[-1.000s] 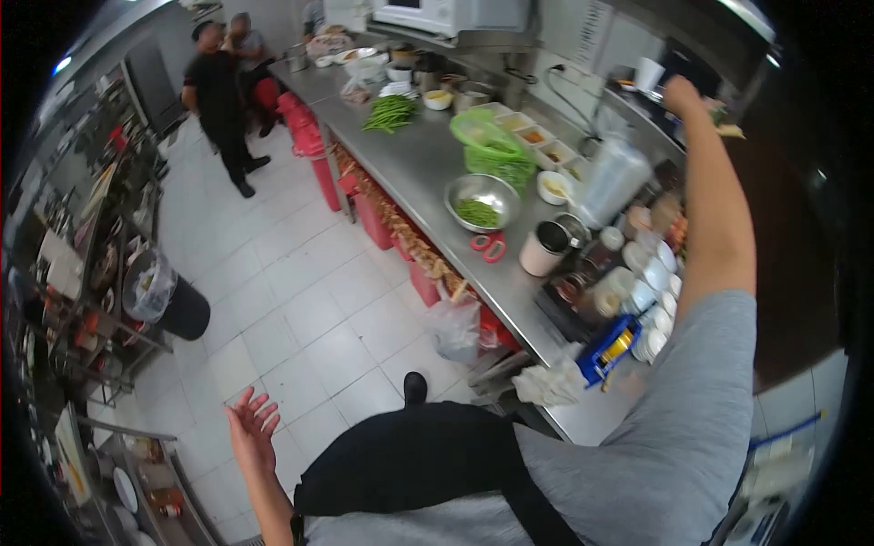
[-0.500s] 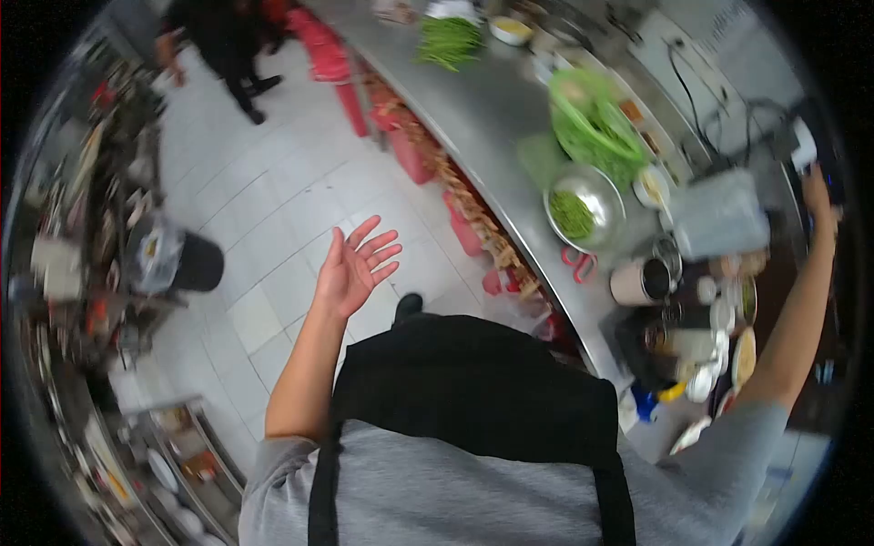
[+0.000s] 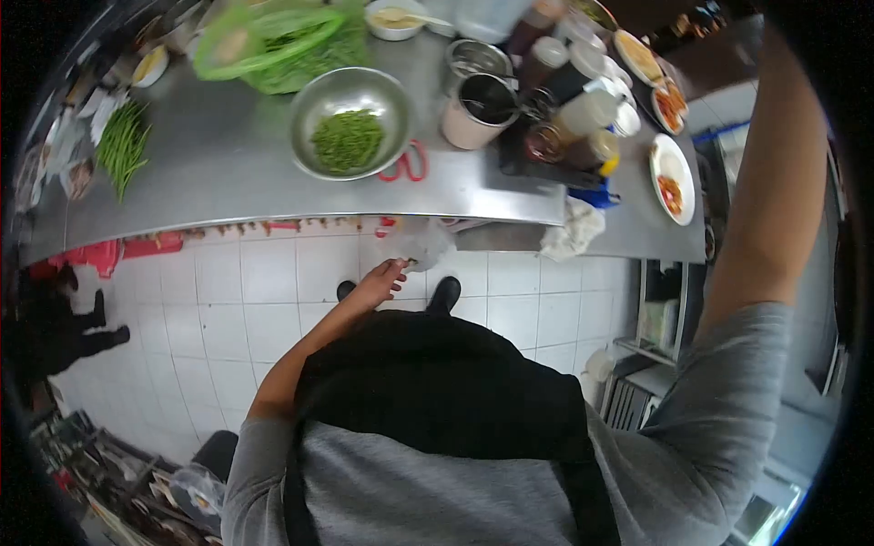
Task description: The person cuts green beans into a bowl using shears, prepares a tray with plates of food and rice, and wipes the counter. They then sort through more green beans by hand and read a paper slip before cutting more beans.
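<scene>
My left hand (image 3: 384, 282) is low in front of the apron, just below the counter's front edge. Its fingers are curled together beside a clear plastic bag (image 3: 423, 244) hanging there; I cannot tell what, if anything, they pinch. My right arm (image 3: 769, 173) reaches up along the right side, and its hand is beyond the visible picture. On the steel counter (image 3: 218, 187) ahead, a metal bowl (image 3: 305, 150) holds chopped green beans (image 3: 348, 141). Red-handled scissors (image 3: 408, 164) lie at its right.
A green bag (image 3: 296, 45) of vegetables and a bunch of long beans (image 3: 123, 146) lie on the left. A white container (image 3: 469, 135), several bottles (image 3: 583, 114) and a white plate (image 3: 672, 173) stand to the right. A person (image 3: 64, 328) is at far left.
My view has turned to the right, so the counter now lies straight across. My left hand was open with fingers spread; now its fingers are curled by the bag. My right hand has left view.
</scene>
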